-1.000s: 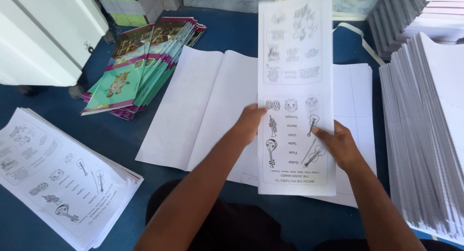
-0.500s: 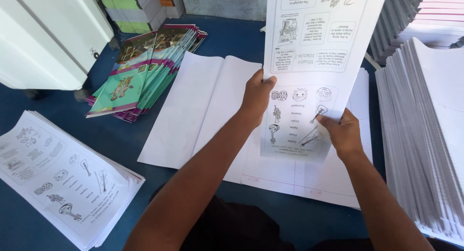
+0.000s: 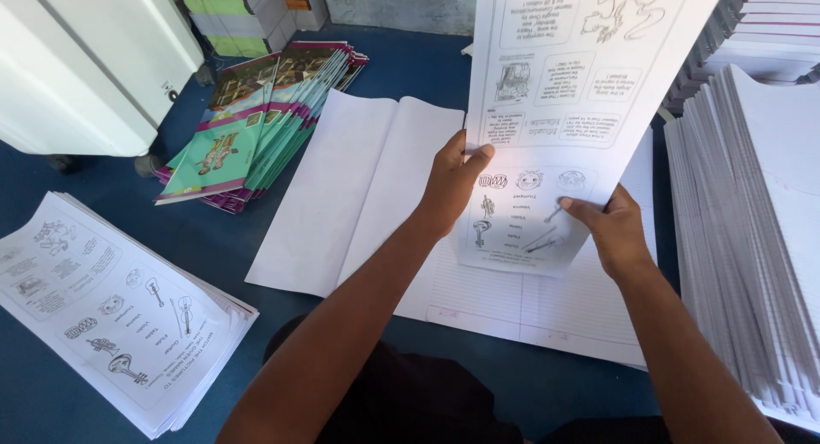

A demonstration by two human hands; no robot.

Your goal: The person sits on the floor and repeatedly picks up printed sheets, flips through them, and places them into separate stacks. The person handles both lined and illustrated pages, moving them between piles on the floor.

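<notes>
Printed sheet (image 3: 571, 111) between both hands' grip (apparently raised, tilted).

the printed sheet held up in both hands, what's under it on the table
Under the printed sheet lie open white sheets, blank at left, faintly ruled nearer the right hand. The left hand grips its other edge. The middle of that paper is hidden.

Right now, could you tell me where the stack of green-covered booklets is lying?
The green-covered booklets lie fanned at upper left on the blue table, between the white cabinet and the blank white sheets.
</notes>
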